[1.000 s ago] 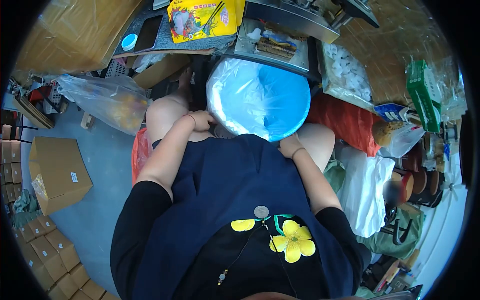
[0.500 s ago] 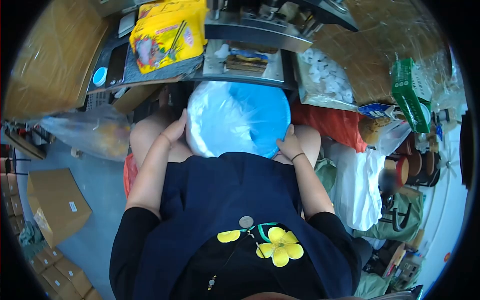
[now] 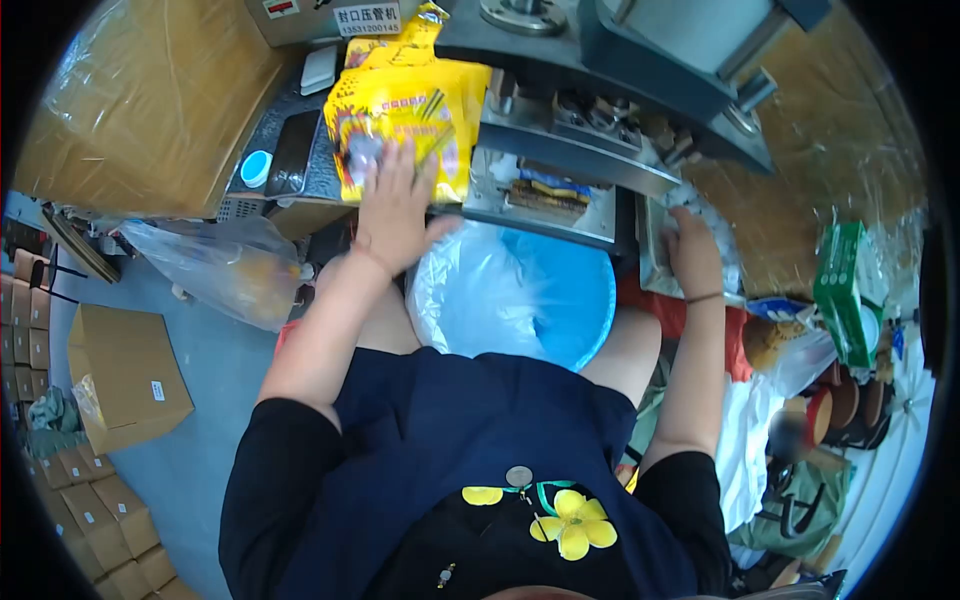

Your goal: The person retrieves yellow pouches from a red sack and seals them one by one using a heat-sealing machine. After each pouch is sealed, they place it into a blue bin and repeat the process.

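My left hand [image 3: 395, 210] lies with its fingers spread on the top pouch of a stack of yellow printed pouches [image 3: 440, 85], its thumb out to the side. To the right, my right hand [image 3: 692, 258] reaches over a tray [image 3: 655, 255] of small white plastic pieces [image 3: 722, 245]. Its fingers look curled together at the pieces; whether they hold one is hidden. Between my knees stands a blue tub [image 3: 590, 280] partly lined with a clear plastic bag [image 3: 465, 290]. Neither hand touches the tub.
A metal press [image 3: 660, 75] stands ahead, with a flat metal plate [image 3: 595, 215] below it. On the left of the bench are a dark phone [image 3: 293, 150] and a blue-rimmed cap [image 3: 256, 169]. A green box [image 3: 843, 295] sits at right. A carton [image 3: 130, 375] stands on the floor.
Both hands have let go of the blue tub's sides. My left hand has moved up onto the yellow pouches, my right hand out to the tray of white pieces. The camera view has shifted.
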`<action>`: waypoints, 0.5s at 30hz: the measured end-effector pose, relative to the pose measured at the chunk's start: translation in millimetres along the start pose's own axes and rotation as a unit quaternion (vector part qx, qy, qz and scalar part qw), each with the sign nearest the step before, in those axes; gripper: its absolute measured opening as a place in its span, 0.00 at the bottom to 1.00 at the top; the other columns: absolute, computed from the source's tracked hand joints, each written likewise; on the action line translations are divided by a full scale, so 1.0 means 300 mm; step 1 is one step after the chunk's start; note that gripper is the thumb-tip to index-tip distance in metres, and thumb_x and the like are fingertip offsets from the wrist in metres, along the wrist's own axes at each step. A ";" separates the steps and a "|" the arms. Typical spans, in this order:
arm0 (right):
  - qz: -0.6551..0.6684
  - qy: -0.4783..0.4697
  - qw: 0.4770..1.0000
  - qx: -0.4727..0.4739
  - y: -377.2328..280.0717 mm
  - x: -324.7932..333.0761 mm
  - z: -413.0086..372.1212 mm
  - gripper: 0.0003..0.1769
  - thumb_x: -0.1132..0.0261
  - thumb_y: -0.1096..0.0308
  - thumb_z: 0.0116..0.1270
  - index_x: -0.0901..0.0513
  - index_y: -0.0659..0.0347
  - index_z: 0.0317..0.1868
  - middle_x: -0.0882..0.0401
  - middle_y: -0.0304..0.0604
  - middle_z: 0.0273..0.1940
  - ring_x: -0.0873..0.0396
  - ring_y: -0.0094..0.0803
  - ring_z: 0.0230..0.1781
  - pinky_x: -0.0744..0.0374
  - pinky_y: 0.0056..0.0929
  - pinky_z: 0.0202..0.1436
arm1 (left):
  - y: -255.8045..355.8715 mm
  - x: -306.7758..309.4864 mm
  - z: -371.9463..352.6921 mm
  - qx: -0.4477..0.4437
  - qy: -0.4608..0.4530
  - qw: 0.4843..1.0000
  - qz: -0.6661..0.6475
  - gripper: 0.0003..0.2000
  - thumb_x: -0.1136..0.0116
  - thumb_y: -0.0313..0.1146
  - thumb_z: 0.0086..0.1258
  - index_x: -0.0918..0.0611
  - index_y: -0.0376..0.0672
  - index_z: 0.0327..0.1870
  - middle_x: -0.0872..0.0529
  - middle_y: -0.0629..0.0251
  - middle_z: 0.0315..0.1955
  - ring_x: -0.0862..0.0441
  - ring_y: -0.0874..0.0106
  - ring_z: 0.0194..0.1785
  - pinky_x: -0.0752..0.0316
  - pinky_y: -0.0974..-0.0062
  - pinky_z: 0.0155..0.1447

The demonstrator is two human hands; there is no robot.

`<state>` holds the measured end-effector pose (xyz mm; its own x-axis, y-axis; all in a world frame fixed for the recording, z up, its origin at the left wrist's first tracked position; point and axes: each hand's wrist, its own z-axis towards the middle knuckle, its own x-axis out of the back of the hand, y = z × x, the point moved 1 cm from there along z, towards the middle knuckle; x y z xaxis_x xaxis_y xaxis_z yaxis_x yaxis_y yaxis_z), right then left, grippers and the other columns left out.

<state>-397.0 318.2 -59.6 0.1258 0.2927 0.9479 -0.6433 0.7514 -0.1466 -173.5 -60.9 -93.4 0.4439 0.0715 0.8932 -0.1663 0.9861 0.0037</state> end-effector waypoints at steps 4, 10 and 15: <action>0.047 0.113 0.992 -0.025 0.012 -0.030 -0.036 0.13 0.36 0.68 0.71 0.21 0.63 0.53 0.18 0.60 0.47 0.20 0.59 0.48 0.22 0.50 0.51 | -0.061 0.006 -0.092 0.039 -0.007 0.995 -0.088 0.26 0.33 0.35 0.68 0.23 0.40 0.67 0.19 0.49 0.60 0.21 0.57 0.64 0.28 0.62 0.66; 0.246 0.116 0.962 -0.016 -0.276 0.126 -0.066 0.09 0.39 0.68 0.76 0.19 0.66 0.48 0.18 0.52 0.40 0.19 0.46 0.39 0.22 0.38 0.45 | 0.072 0.104 -0.092 0.224 -0.013 0.767 -0.600 0.08 0.32 0.28 0.71 0.13 0.34 0.46 0.11 0.66 0.34 0.18 0.84 0.38 0.23 0.80 0.43; 0.483 0.057 0.871 0.067 -0.564 0.201 -0.033 0.06 0.31 0.70 0.69 0.16 0.65 0.42 0.17 0.45 0.35 0.20 0.34 0.33 0.22 0.30 0.40 | 0.278 0.143 -0.075 0.167 -0.144 0.749 -0.625 0.09 0.33 0.30 0.72 0.13 0.33 0.46 0.10 0.66 0.35 0.17 0.82 0.36 0.23 0.82 0.42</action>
<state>-273.2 214.6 19.5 -0.4547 0.8127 0.3643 -0.5717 0.0474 -0.8191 -148.6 27.8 -64.9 0.2370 -0.9585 0.1585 -0.0122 0.1601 0.9870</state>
